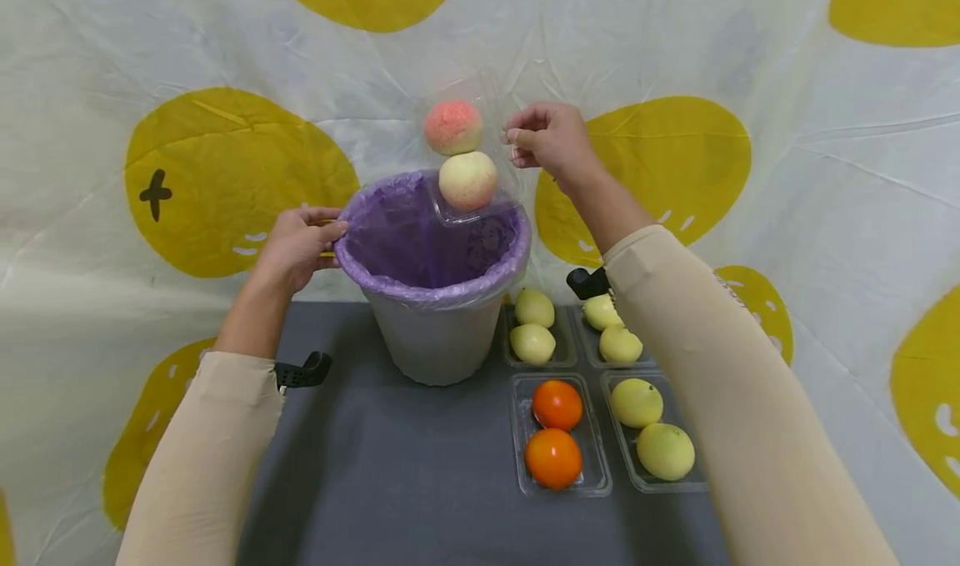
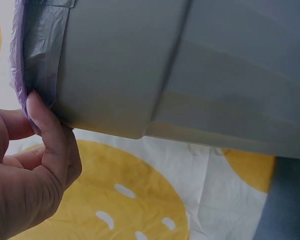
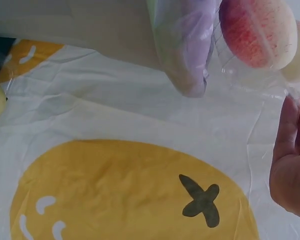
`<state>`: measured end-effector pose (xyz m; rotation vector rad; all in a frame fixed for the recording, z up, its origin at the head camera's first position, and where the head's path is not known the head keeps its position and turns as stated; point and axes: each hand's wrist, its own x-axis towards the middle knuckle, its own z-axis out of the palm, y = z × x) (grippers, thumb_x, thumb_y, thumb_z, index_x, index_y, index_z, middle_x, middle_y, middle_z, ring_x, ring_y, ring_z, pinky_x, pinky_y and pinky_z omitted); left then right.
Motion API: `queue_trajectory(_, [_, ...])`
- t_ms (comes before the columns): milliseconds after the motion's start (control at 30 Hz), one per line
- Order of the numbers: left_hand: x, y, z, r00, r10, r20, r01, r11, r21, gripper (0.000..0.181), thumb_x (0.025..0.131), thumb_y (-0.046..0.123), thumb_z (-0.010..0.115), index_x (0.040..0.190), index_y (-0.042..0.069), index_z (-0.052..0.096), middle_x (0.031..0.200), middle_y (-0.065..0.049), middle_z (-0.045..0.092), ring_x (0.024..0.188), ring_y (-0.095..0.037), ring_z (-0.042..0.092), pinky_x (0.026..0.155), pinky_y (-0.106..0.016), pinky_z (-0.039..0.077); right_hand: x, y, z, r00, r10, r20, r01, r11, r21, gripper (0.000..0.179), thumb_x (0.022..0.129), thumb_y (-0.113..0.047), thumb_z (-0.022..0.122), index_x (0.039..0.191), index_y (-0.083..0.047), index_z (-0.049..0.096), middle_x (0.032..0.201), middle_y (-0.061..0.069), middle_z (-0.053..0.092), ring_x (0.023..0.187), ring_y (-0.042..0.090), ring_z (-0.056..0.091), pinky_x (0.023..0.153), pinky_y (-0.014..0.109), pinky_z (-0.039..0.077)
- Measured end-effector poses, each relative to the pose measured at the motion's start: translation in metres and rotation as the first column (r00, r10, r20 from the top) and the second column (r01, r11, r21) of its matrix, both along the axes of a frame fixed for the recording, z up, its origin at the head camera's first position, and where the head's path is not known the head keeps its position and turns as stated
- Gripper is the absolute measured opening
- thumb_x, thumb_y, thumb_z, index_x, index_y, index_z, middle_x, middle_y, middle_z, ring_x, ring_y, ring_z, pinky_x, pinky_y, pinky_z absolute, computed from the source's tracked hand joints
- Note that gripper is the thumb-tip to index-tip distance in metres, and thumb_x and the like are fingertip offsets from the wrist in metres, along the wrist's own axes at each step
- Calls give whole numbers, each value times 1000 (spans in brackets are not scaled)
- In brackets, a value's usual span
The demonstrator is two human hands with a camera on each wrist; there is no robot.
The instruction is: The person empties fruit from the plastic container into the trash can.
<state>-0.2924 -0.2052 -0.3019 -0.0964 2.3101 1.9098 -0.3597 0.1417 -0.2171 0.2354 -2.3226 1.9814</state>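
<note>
A pale trash bin, lined with a purple bag folded over its rim, stands at the back of the table. My left hand pinches the bin's left rim, thumb and fingers on either side of the bagged edge in the left wrist view. Above the opening, my right hand holds a clear plastic tray by its edge, fingertips on the thin rim. The tray is steeply tilted. In it sit two peaches, a pink-red one above a paler one.
Right of the bin, on the dark table, a clear tray carries two orange fruits. Around it are more trays with yellow-green fruits, partly behind the right sleeve. A patterned cloth hangs behind.
</note>
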Motion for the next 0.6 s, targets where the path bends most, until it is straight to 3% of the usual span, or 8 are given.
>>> queue_trajectory(300, [1, 1, 0, 1000, -3, -7, 3, 1000, -3, 55, 107, 22, 56, 157, 3, 40, 122, -5, 53, 78, -8, 65, 70, -22, 60, 1, -7, -4, 997, -33, -69, 32, 999, -15, 12, 96, -1, 70, 87, -8, 71, 87, 4, 69, 57, 15, 62, 58, 20, 59])
queue_trajectory(600, [4, 3, 0, 1000, -11, -9, 11, 1000, 0, 55, 108, 22, 56, 157, 3, 40, 122, -5, 53, 79, -8, 65, 70, -22, 60, 2, -11, -10, 981, -70, -182, 82, 995, 61, 10, 95, -3, 72, 87, -9, 73, 87, 1, 68, 56, 12, 65, 58, 19, 59])
